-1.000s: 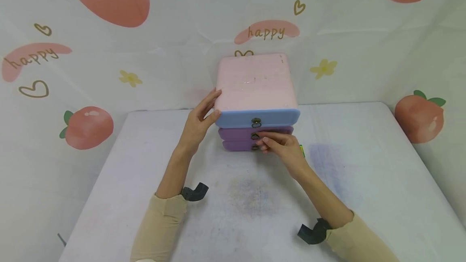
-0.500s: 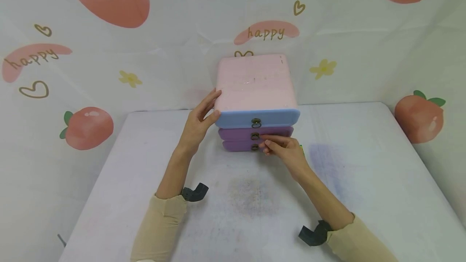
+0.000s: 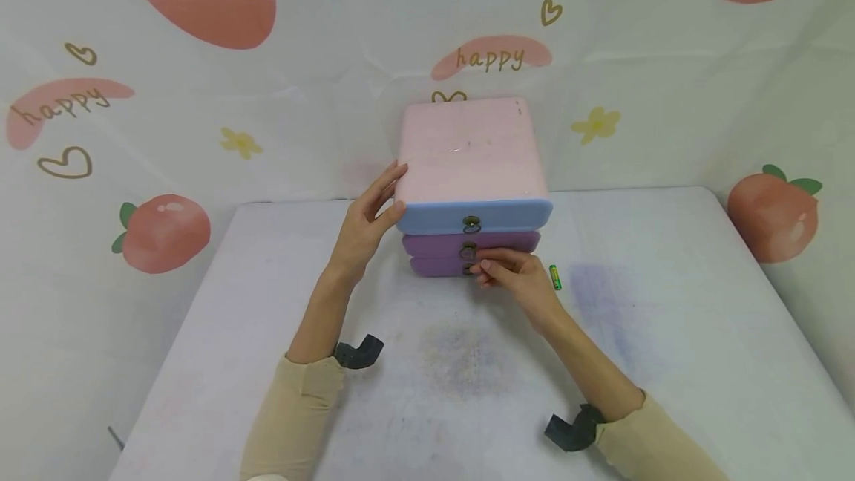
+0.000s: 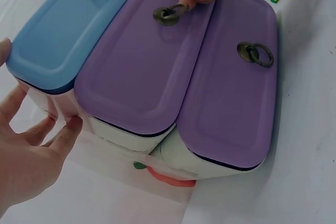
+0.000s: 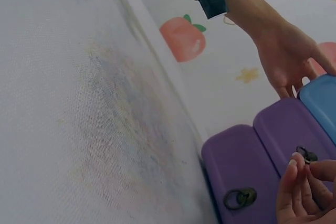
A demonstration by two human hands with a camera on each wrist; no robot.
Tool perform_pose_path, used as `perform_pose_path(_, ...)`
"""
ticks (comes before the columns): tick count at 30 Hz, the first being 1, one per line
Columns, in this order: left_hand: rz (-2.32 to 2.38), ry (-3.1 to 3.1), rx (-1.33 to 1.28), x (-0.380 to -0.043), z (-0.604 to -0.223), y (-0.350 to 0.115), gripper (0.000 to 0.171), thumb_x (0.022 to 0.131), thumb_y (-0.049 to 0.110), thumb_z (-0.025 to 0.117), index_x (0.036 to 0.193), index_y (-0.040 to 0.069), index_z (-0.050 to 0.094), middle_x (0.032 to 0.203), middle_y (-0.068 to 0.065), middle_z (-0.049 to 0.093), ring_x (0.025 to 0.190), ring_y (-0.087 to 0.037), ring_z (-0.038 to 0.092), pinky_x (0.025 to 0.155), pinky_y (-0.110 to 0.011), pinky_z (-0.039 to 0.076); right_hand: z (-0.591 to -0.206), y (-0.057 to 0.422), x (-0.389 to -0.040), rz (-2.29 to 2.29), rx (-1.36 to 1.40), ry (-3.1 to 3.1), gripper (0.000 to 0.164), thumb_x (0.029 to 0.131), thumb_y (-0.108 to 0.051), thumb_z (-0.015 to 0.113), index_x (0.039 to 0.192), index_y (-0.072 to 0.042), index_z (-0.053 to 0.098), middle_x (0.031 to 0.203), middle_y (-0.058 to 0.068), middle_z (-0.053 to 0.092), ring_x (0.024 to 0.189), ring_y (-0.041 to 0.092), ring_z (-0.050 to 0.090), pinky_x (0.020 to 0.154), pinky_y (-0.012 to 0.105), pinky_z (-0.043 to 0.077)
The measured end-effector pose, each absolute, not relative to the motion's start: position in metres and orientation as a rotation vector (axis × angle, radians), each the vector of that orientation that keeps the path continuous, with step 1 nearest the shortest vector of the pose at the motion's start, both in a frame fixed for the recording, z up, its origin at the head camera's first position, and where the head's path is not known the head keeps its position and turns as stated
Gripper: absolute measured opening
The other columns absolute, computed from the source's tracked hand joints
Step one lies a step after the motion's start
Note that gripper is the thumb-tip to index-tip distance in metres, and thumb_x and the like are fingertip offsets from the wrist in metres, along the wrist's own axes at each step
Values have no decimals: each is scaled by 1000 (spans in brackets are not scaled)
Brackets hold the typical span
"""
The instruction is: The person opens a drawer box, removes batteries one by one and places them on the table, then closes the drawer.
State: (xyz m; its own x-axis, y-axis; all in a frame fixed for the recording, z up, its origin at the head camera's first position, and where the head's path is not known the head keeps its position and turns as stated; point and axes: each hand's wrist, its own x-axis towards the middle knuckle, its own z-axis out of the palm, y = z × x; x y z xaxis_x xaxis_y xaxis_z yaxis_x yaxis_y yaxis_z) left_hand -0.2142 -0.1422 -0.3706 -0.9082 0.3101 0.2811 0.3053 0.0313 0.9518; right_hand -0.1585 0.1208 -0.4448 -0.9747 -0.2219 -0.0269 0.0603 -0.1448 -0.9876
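A small drawer cabinet with a pink top [image 3: 470, 151] stands at the back of the table. It has a blue top drawer [image 3: 427, 220] and two purple drawers [image 4: 136, 72] below, each with a bronze ring pull. My left hand [image 3: 361, 232] rests against the cabinet's left side, fingers spread and thumb at the front corner. My right hand [image 3: 524, 284] pinches the ring pull [image 4: 167, 15] of the middle drawer with curled fingers. The ring pull [image 5: 241, 198] of the bottom drawer hangs free. All the drawers look pushed in, with thin dark gaps behind their fronts.
A small green battery [image 3: 555, 277] lies on the table right of the cabinet, behind my right hand. The white tabletop [image 3: 401, 407] has bluish stains. Behind the cabinet hangs a white backdrop [image 3: 320, 110] printed with fruit.
My right hand has shifted slightly at the middle drawer's ring pull, and the battery behind it shows more fully. The left hand and the cabinet stay in place.
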Motion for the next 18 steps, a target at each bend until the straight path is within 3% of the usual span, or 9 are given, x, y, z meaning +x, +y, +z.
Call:
perform_pose_path(12,2091,2250,660,-214,-371,-142,52,100,21,60,150,21,46,159,12,30,142,-18,36,115,-47,32,-444,109,-163,-2210,-207,1834,34,97,-11,65,123,11,62,105,16,73,90,17,72,81,34,59)
perform_pose_path(18,2094,2244,660,-213,-370,-141,51,100,20,59,150,20,47,160,11,30,143,-18,36,115,-47,32,-445,102,-165,-2229,-161,1823,32,97,-12,64,119,12,64,102,12,74,84,15,71,78,33,59)
